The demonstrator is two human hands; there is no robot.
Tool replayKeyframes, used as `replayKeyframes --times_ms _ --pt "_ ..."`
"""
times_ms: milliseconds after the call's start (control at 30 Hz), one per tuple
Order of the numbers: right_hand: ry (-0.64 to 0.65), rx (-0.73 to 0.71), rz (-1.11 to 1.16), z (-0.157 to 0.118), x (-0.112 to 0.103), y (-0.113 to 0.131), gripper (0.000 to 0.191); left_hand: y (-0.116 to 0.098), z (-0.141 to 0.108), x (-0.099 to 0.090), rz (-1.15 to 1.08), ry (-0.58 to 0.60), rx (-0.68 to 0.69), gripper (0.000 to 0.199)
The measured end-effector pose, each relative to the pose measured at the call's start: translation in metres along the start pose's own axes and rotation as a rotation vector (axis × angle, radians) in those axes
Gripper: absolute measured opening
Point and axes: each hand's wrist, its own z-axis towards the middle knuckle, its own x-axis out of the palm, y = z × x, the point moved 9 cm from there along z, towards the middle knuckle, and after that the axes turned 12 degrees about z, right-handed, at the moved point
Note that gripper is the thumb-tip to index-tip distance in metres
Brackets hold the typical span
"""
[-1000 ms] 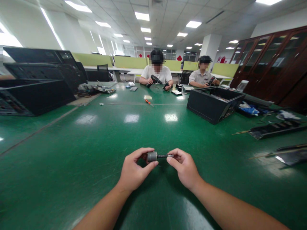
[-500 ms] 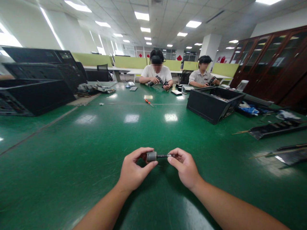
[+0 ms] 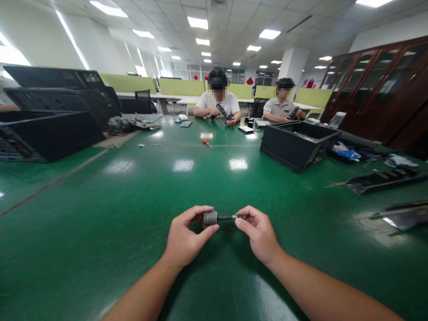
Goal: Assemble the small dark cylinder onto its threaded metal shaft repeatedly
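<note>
A small grey motor (image 3: 210, 218) lies sideways between my hands, just above the green tabletop. Its dark shaft (image 3: 225, 217) points right and ends in a ridged, coil-like tip (image 3: 241, 216). My left hand (image 3: 184, 237) grips the cylinder between thumb on the near side and fingers on the far side. At the other end, my right hand (image 3: 257, 232) pinches the ridged tip with thumb and forefinger. Some of that tip is hidden by the fingers.
The green table (image 3: 140, 196) carries an orange-handled screwdriver (image 3: 206, 141) and an open black computer case (image 3: 287, 147) on the right. More black cases (image 3: 50, 133) stand left, beside metal parts (image 3: 129, 124). Two co-workers (image 3: 217, 104) sit opposite, handling dark tools.
My left hand and the motor have shifted very slightly left, and a little more of the ridged tip shows. Across the table, a co-worker's tool has moved slightly.
</note>
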Motion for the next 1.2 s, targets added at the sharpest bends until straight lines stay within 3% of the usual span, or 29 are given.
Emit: replayKeyframes --times_ms 500,700,1033,1133,1200 --pt "-0.009 0.002 0.015 -0.001 0.000 0.002 0.011 0.004 0.001 0.001 -0.074 0.008 -0.032 0.035" --pt "-0.053 -0.029 0.126 0.003 -0.007 0.004 0.014 0.018 0.004 0.000 -0.206 -0.027 -0.151 0.035" --pt "0.029 0.002 0.188 0.009 0.006 -0.007 0.058 0.054 0.007 0.002 -0.595 -0.223 -0.451 0.058" --pt "0.057 0.000 0.165 0.010 0.009 -0.009 0.062 0.056 0.006 0.002 -0.602 -0.211 -0.482 0.064" --pt "0.066 -0.009 0.153 0.010 0.010 -0.009 0.062 0.051 0.003 -0.008 -0.516 -0.223 -0.476 0.061"
